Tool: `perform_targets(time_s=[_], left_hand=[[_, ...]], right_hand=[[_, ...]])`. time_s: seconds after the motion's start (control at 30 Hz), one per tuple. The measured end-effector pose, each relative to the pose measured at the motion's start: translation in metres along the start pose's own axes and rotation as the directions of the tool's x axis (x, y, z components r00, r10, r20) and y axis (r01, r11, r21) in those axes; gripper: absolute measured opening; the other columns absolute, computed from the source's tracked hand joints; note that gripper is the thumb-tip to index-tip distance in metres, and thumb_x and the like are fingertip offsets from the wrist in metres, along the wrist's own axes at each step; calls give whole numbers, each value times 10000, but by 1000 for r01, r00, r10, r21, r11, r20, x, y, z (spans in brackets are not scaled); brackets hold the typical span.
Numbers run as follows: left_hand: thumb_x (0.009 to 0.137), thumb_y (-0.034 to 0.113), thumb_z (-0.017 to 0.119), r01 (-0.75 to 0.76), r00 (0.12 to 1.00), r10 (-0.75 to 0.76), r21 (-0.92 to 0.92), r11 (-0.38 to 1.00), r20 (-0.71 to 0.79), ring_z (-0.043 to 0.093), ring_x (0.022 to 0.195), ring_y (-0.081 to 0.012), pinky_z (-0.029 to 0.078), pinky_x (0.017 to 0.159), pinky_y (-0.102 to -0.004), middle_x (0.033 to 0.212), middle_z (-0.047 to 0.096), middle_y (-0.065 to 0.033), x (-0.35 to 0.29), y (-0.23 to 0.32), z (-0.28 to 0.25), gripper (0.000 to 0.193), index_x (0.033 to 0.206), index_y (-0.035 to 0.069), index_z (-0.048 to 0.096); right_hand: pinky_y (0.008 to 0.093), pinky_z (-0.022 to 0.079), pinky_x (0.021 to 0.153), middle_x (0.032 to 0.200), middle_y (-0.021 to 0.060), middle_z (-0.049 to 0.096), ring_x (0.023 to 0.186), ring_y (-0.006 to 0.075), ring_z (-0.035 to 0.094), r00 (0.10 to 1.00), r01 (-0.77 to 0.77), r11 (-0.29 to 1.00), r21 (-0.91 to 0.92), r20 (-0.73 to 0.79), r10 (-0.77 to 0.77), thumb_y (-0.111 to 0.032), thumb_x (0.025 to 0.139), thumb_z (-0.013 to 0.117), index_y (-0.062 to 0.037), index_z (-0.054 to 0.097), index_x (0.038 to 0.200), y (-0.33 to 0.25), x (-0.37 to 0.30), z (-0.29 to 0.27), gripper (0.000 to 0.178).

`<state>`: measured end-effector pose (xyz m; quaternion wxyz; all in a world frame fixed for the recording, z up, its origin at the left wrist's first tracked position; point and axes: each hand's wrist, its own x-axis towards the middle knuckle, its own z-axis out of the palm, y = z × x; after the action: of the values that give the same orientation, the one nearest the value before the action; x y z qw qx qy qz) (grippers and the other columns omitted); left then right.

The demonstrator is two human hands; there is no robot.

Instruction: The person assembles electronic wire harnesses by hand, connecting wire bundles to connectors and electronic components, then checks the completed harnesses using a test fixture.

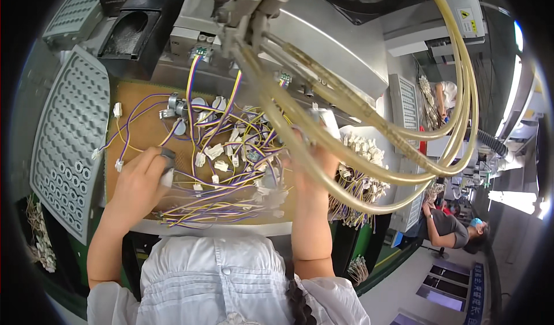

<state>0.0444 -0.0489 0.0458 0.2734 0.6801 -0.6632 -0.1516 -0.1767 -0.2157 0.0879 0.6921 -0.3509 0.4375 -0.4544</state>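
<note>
My left hand (138, 180) rests at the left of the brown work mat (130, 134), fingers curled together. Dark grey and white material shows at its fingertips; whether this covers the fingers or is held, I cannot make out. Beside it lies a tangle of multicoloured wire leads (231, 201) with white plug connectors (214, 152). Round metal parts (173, 107) sit on wires above that hand. My right hand (319, 162) is over the mat's right side, blurred and partly behind hoses, so its fingers are unclear. Small green circuit boards (201, 52) with ribbon wires sit at the machine's edge.
Yellowish hoses (398, 180) loop low across the right side from the metal machine head (248, 30). A grey dimpled tray (69, 134) holding rings stands left. Bundled connector leads (363, 157) are piled right. A person (453, 230) is farther off right.
</note>
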Motion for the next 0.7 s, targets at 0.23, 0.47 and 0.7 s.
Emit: perform_targets(time_s=[0.23,0.47,0.7], left_hand=[[658,0,662,-55,986,34,-118,992,-166,577,754,-347,461,619,-401,858,576,-156,5,18,-18,259,881,10,532],[759,30,643,282,703,-550,-533,797,-450,580,646,-239,442,563,-276,802,604,-131,-23,3,-21,207,956,-1,592],[703,61,663,268,872,-244,-2,963,-425,589,747,-318,475,666,-390,834,593,-140,-45,-3,-25,267,954,21,580]], right_hand=[[222,454,453,859,122,602,640,156,584,996,69,995,-76,61,-64,-355,903,494,-73,458,1202,9,23,9,413],[234,467,507,819,97,652,697,147,642,946,198,703,-684,322,47,-184,863,538,6,583,1001,-35,-21,1,239],[345,487,571,814,112,632,717,289,623,575,818,-231,-527,746,336,-110,740,641,-58,533,1009,57,-55,78,294]])
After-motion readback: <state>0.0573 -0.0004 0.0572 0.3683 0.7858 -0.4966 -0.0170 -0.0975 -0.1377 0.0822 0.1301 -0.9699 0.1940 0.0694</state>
